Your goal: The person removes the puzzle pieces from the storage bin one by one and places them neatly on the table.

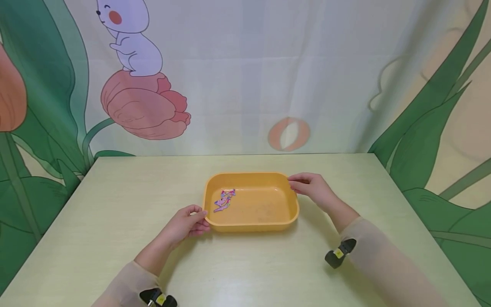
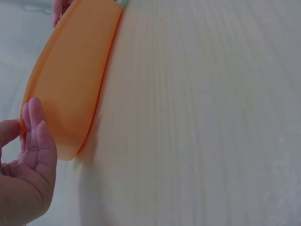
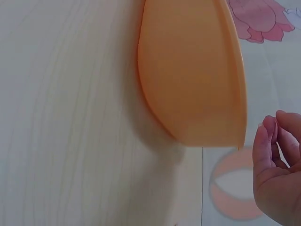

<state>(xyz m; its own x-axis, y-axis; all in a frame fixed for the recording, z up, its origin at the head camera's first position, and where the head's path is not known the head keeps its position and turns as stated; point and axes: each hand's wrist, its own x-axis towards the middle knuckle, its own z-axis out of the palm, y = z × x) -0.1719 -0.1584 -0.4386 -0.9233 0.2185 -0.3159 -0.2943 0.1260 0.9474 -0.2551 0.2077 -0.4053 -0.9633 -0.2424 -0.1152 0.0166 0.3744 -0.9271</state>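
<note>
Head view: pinching the near-left corner of the yellow tray (image 1: 264,209) with the left hand (image 1: 187,224), thumb at the rim, fingers along the outer wall. At the far-right corner, right hand (image 1: 313,189) with fingers loosely bent, tips near the thumb; contact impossible to tell. Inside, leftward, small pink-and-purple patterned item (image 1: 223,202). Beneath, pale table (image 1: 115,217); behind, printed curtain (image 1: 230,85).

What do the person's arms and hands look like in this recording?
Both arms wear plain, pale beige sleeves that end short of the wrists: the left sleeve and the right sleeve. Each carries a small black device with a yellow label near the cuff: the left device and the right device. The left hand and right hand are ungloved, with no rings visible.
</note>
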